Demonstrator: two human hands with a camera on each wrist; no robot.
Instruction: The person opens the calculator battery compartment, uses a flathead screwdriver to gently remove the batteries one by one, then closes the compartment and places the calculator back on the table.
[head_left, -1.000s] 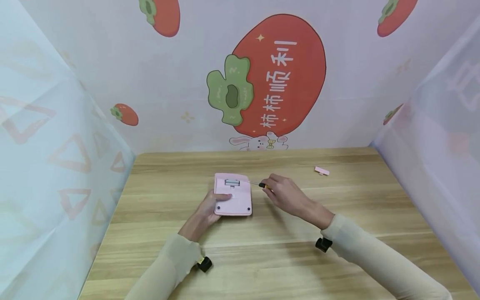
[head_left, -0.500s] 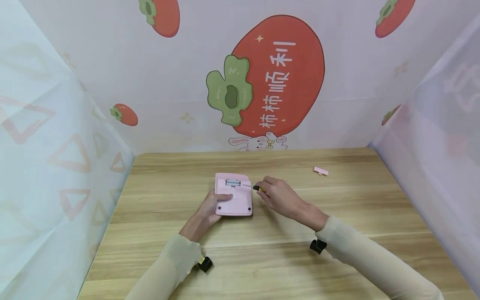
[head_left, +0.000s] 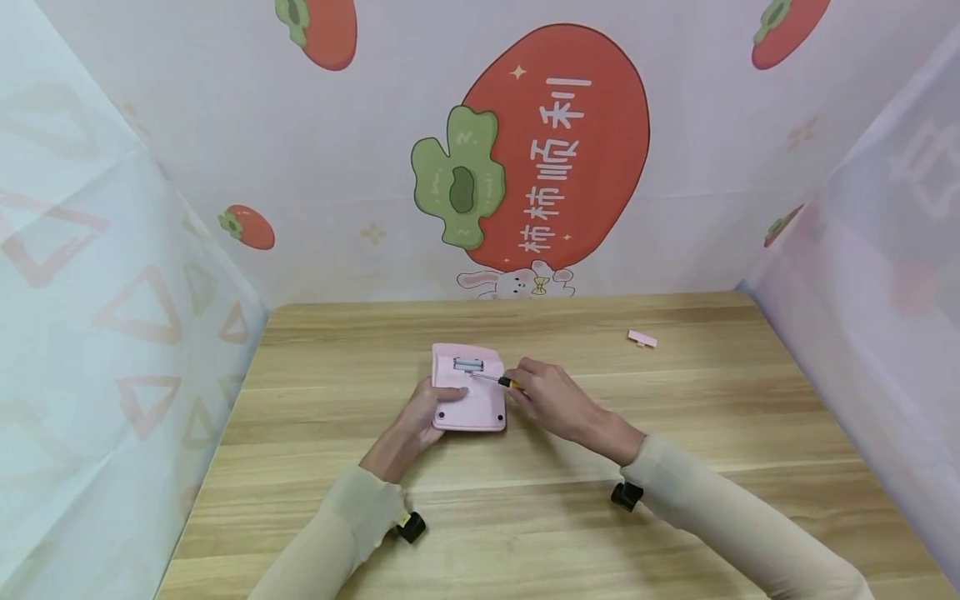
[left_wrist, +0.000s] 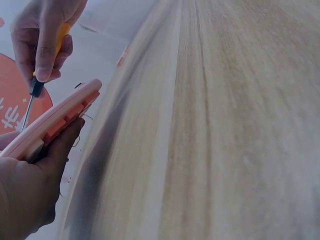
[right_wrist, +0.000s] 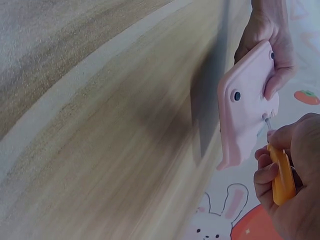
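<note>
My left hand (head_left: 417, 418) grips a pink calculator (head_left: 480, 413) above the table, its back turned up and the thumb across that face. Keys show on the underside in the left wrist view. A silvery battery (head_left: 468, 364) lies in the uncovered compartment near the far end. My right hand (head_left: 553, 402) pinches a screwdriver (right_wrist: 283, 180) with a yellow handle, black collar and thin metal shaft. Its tip is at the calculator's back, just below the battery compartment and close to the left thumb.
A small pink battery cover (head_left: 642, 338) lies on the wooden table (head_left: 540, 533) at the far right. Behind the table hangs a sheet (head_left: 330, 167) printed with persimmons and a rabbit, and pale sheets close off both sides.
My right hand has moved left with the screwdriver, bringing its tip from the calculator's right edge to just below the battery compartment. The left hand keeps its grip nearly unmoved.
</note>
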